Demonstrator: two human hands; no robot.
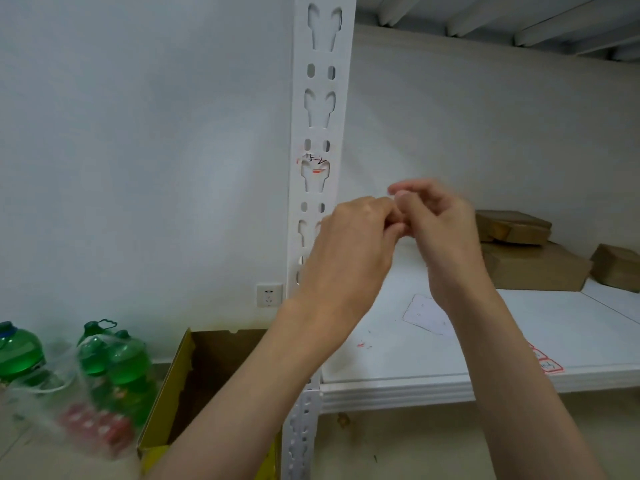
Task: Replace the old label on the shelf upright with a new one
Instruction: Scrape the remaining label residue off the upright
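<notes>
Far left of the fingers, low on the floor, stand green bottles [119, 365] beside an open cardboard box [211, 375], with a wall socket [269, 295] above it. The white shelf upright [320, 109] rises just left of the hands; remnants of the old label [314, 165], with red edges and black writing, cling to it above the fingers. The left hand [349, 251] and right hand [440, 230] meet fingertip to fingertip, fingers curled; what they pinch, if anything, cannot be told. Below the right wrist a white backing sheet [424, 315] lies on the shelf [571, 327], red-edged labels [549, 362] sit near its front edge, and brown boxes [533, 265] lie to the right.
</notes>
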